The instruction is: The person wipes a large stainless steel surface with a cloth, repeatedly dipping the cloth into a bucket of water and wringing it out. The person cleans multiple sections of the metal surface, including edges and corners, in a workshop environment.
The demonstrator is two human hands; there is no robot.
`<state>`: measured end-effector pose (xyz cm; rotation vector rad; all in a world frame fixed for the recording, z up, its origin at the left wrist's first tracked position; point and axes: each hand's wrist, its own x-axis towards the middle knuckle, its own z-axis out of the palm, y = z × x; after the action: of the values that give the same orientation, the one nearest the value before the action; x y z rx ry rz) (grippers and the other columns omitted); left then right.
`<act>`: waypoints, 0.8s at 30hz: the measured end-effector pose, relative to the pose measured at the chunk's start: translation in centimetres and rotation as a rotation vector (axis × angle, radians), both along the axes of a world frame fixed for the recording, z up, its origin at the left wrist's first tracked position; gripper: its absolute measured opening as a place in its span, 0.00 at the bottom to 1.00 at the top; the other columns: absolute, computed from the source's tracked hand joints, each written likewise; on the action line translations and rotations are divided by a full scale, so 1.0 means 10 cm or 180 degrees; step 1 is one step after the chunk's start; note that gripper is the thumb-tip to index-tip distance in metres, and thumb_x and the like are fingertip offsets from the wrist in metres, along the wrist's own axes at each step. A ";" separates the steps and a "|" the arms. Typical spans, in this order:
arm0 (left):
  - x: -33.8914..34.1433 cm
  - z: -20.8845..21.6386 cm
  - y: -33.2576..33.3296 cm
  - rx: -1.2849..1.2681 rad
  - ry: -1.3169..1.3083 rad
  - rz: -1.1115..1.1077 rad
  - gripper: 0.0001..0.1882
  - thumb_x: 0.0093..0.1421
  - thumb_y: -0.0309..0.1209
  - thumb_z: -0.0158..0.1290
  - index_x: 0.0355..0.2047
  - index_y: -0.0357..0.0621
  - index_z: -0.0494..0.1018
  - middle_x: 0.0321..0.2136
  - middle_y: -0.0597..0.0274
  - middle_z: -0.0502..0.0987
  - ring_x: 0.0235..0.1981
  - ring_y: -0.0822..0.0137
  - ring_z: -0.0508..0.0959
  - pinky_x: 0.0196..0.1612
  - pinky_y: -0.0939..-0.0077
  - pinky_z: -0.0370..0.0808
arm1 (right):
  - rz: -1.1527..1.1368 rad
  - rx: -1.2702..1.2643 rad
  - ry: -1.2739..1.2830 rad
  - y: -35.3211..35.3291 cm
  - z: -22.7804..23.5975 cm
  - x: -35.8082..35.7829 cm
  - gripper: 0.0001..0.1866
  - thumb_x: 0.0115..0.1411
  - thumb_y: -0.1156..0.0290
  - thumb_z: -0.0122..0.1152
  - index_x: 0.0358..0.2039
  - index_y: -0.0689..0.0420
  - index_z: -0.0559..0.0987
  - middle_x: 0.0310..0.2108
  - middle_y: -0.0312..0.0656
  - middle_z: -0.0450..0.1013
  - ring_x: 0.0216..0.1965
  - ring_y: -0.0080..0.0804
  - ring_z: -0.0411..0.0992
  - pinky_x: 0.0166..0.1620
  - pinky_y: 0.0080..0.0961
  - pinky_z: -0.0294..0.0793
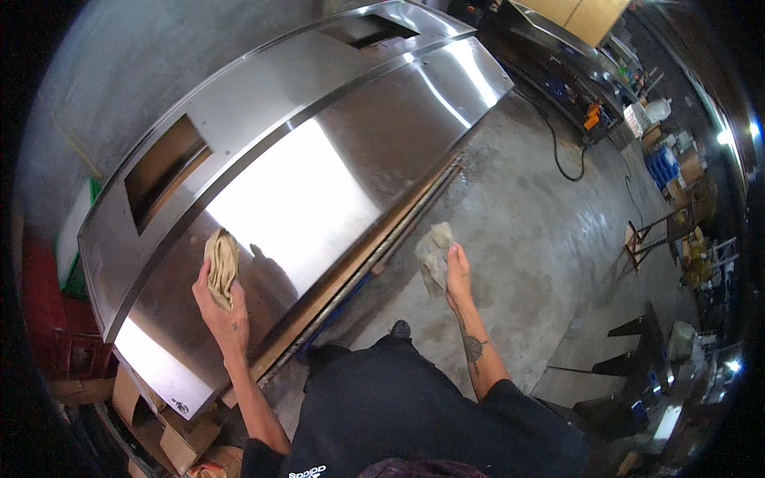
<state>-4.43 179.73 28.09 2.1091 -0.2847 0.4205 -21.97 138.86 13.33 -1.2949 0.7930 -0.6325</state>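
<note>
My left hand (217, 312) is closed around a folded tan cloth (222, 269), over the near left part of a large shiny steel panel (343, 171). Whether the cloth touches the metal I cannot tell. To the right, past the panel's edge, my right hand (458, 275) grips a crumpled greyish rag (435, 256) above the concrete floor. Along its far side the steel piece has a raised strip with two rectangular openings, one at the left (166, 175) and one at the far end (370, 30).
Wooden beams (351, 279) run beneath the panel's near edge. Cardboard boxes (179, 438) sit at the lower left. A black cable (558, 151) lies on the concrete floor (518, 191). A small stand (657, 235), a blue crate (662, 167) and dark metal parts (637, 358) are at the right.
</note>
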 end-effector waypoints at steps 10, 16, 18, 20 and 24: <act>0.50 -0.18 -1.98 0.0464 -0.0507 -0.0498 0.32 0.64 0.26 0.56 0.69 0.41 0.66 0.53 0.45 0.71 0.53 0.53 0.76 0.58 0.56 0.74 | -0.0571 0.2596 -0.1680 -1.08 0.11 -1.02 0.28 0.75 0.51 0.56 0.63 0.62 0.74 0.60 0.49 0.75 0.59 0.46 0.76 0.62 0.46 0.76; 0.71 -0.23 -2.34 0.0537 -0.0355 -0.0607 0.32 0.65 0.27 0.55 0.70 0.42 0.65 0.54 0.45 0.70 0.54 0.52 0.76 0.59 0.54 0.75 | -0.0500 0.2957 -0.1490 -1.13 0.03 -0.73 0.28 0.67 0.61 0.68 0.62 0.62 0.73 0.60 0.48 0.75 0.61 0.44 0.75 0.62 0.44 0.77; 0.71 -0.23 -2.34 0.0506 -0.0221 -0.0668 0.32 0.66 0.27 0.55 0.70 0.42 0.65 0.55 0.45 0.70 0.55 0.52 0.76 0.59 0.53 0.75 | -0.0414 0.2728 -0.1471 -1.09 0.22 -0.61 0.29 0.66 0.66 0.70 0.63 0.62 0.72 0.62 0.48 0.73 0.61 0.44 0.74 0.62 0.44 0.77; 0.75 -0.22 -2.34 0.0450 -0.0052 -0.0732 0.32 0.66 0.28 0.55 0.70 0.41 0.64 0.55 0.45 0.70 0.56 0.51 0.75 0.60 0.53 0.75 | -0.0327 0.2243 -0.1464 -1.14 0.43 -0.41 0.31 0.64 0.69 0.71 0.65 0.62 0.70 0.63 0.47 0.72 0.62 0.44 0.73 0.61 0.43 0.78; 0.87 -0.29 -2.31 0.0512 0.0319 -0.0709 0.31 0.67 0.30 0.53 0.71 0.41 0.63 0.58 0.42 0.70 0.59 0.49 0.74 0.63 0.53 0.73 | 0.0114 0.1499 -0.1404 -1.25 0.68 -0.16 0.30 0.65 0.72 0.67 0.66 0.59 0.69 0.63 0.46 0.71 0.62 0.44 0.73 0.62 0.42 0.77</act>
<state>4.25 156.63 25.22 2.2165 -0.5031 0.1644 -23.60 126.39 20.11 -0.7025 0.5093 -0.6265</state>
